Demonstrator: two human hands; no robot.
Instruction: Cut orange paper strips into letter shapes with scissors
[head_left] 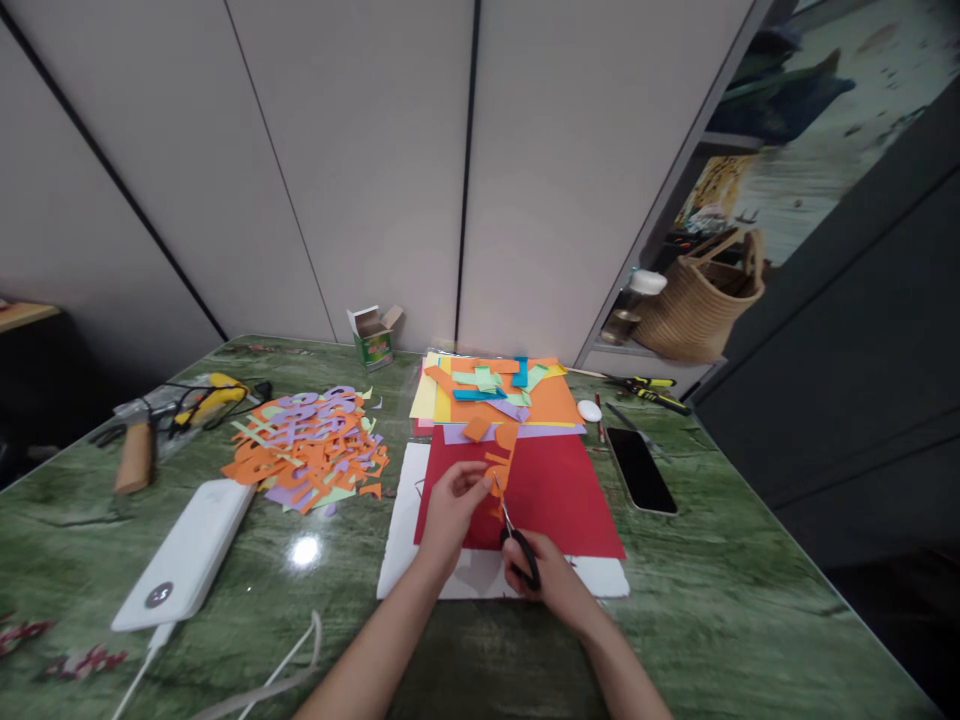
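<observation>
My left hand [457,500] pinches an orange paper piece [496,478] between thumb and fingers, above a red sheet [559,485]. In my right hand [544,575] are black-handled scissors [529,560], their blades pointing up at the lower edge of the orange piece. The red sheet lies on a white sheet [397,540]. More orange pieces [477,429] lie at the red sheet's top edge. Behind it, colored sheets [424,398] carry orange, green, blue and purple scraps.
A heap of paper cutouts [307,445] lies left, near a white power bank [191,550] with a cable. A wooden-handled tool [135,458] is farther left. A phone [641,470], a white round object [589,411] and pliers [652,393] lie right. A small box [373,338] stands behind.
</observation>
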